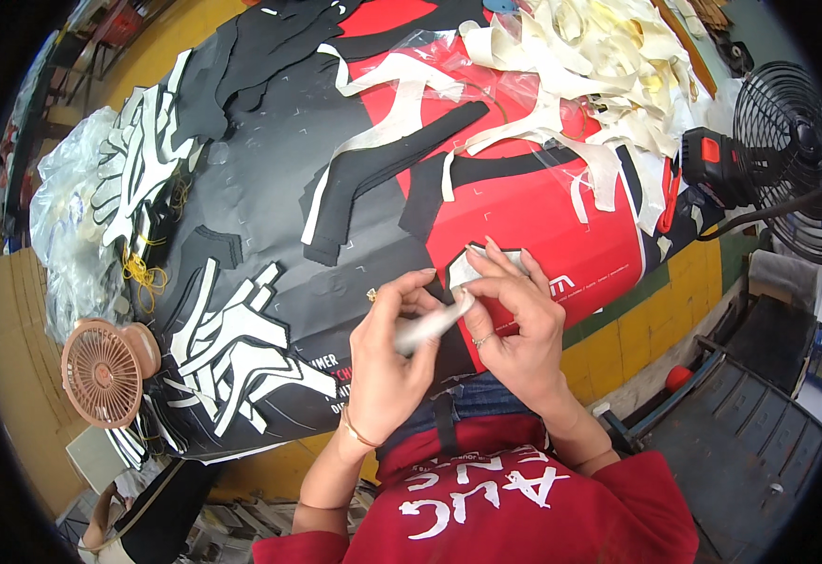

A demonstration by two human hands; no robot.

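Small black fabric piece with white backing paper (461,274), held just above the near edge of the work table (608,329), over the lap. Pinched at its upper edge by the right hand (514,315), fingers curled narrow around it. Peeled white strip (427,325) gripped between thumb and fingers of the left hand (387,352), closed tight on it; whether strip and piece are still joined, hard to tell behind the fingers.

Underneath, a large printed banner (543,211) covering the table: red panel to the right, black to the left, white lettering along its near edge. On it, long curved black cutouts (373,174) edged in white. Stacks of black-and-white shaped pieces (232,352) at near left, more (138,160) at far left beside a clear plastic bag (68,226). Heap of cream peeled backing (608,56) at far right. Small brown round fan (102,373) at the left edge; black wire-caged fan (787,155) at right.
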